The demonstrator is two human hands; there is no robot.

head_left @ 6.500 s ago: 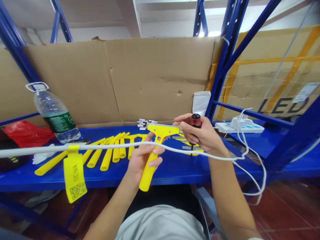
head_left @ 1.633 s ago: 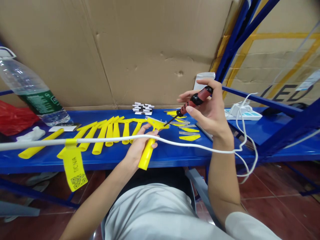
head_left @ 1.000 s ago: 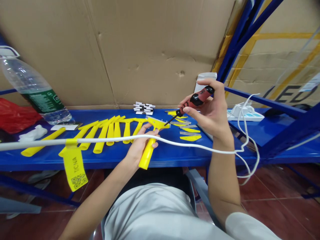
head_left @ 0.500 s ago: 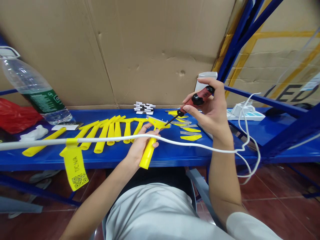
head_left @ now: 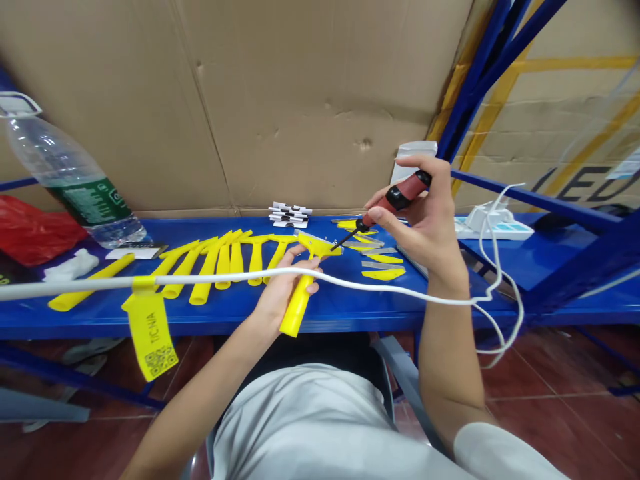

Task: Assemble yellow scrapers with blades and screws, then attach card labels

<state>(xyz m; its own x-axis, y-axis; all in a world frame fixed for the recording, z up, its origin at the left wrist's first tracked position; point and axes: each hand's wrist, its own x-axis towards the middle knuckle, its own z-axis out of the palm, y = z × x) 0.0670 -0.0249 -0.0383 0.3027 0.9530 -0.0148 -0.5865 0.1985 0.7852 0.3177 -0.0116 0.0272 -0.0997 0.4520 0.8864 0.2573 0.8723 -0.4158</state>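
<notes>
My left hand [head_left: 285, 287] is closed around a yellow scraper [head_left: 299, 305], its handle tilted down toward me and a blade along its head. In my right hand [head_left: 425, 220] is a screwdriver [head_left: 410, 189] with a red and black grip, held between thumb and fingers. Its shaft slants down to the left, and the tip meets the right side of the scraper's head. Whether the tip sits in a screw is too small to tell. Several yellow scraper handles [head_left: 204, 277] lie in a row to the left. Loose blades and yellow head pieces [head_left: 383, 274] lie on the right.
A white cable [head_left: 400, 291] with a yellow tag [head_left: 153, 333] crosses in front of the blue bench [head_left: 345, 320]. A water bottle [head_left: 85, 193] and red bag [head_left: 35, 230] stand left. White clips or cards [head_left: 289, 215] are stacked behind; a power strip [head_left: 493, 223] lies right.
The screwdriver's grip has turned a little in my right hand, its black part now facing differently. My left hand and the scraper have stayed nearly in place.
</notes>
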